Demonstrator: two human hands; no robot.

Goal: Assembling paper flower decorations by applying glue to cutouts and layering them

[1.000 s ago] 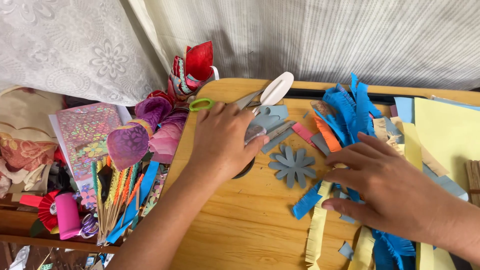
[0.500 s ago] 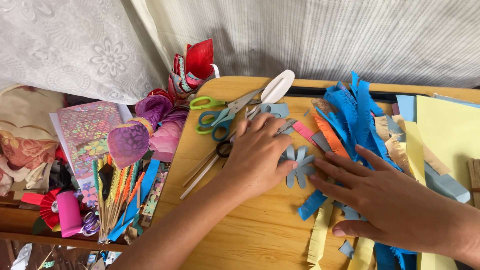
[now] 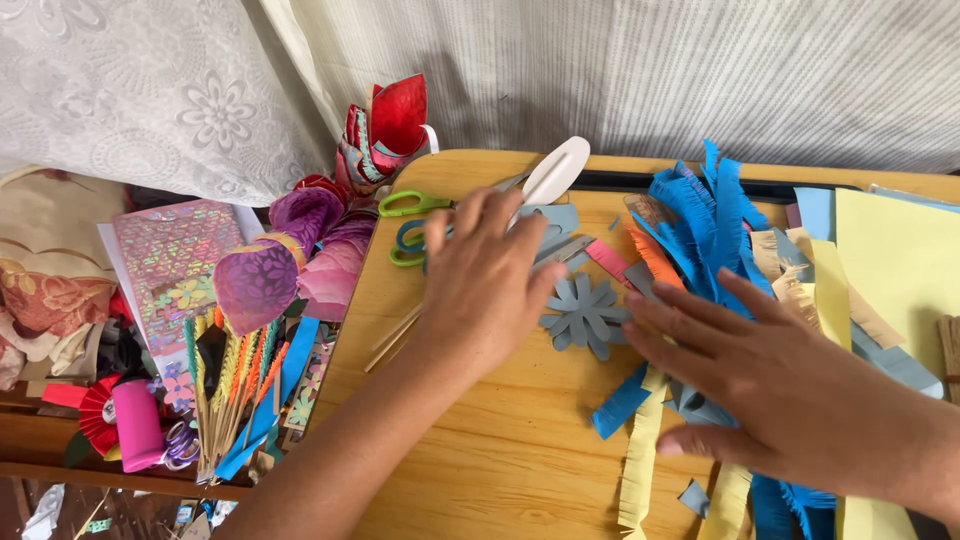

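The left hand [image 3: 487, 290] lies flat and wide on the table [image 3: 500, 440], fingers spread, holding nothing. Its fingertips are just beside the grey paper flower [image 3: 585, 315], which sits near the middle of the table, a bit toward the back edge. The right hand [image 3: 780, 385] is flat and wide too, with nothing in it. It rests on blue and yellow strips [image 3: 640, 440] just to the right of the flower.

What could go wrong? The flower is thin paper. A push from either hand could bend or tear a petal. The fringed blue paper [image 3: 710, 225] and the loose strips are light, so a quick sweep could knock them off the front edge. The scissors [image 3: 410, 225] lie near the back left corner, close to the left hand, and a finger could bump the blades. Thin sticks [image 3: 390, 340] poke out from under that hand and could roll off the left edge.

Some things are hard to see. The left hand covers most of the sticks and the scissor blades. The right hand hides the paper under it. The yellow sheet [image 3: 900, 270] is cut off at the right. The white tool [image 3: 555, 172] by the back edge is hard to make out.
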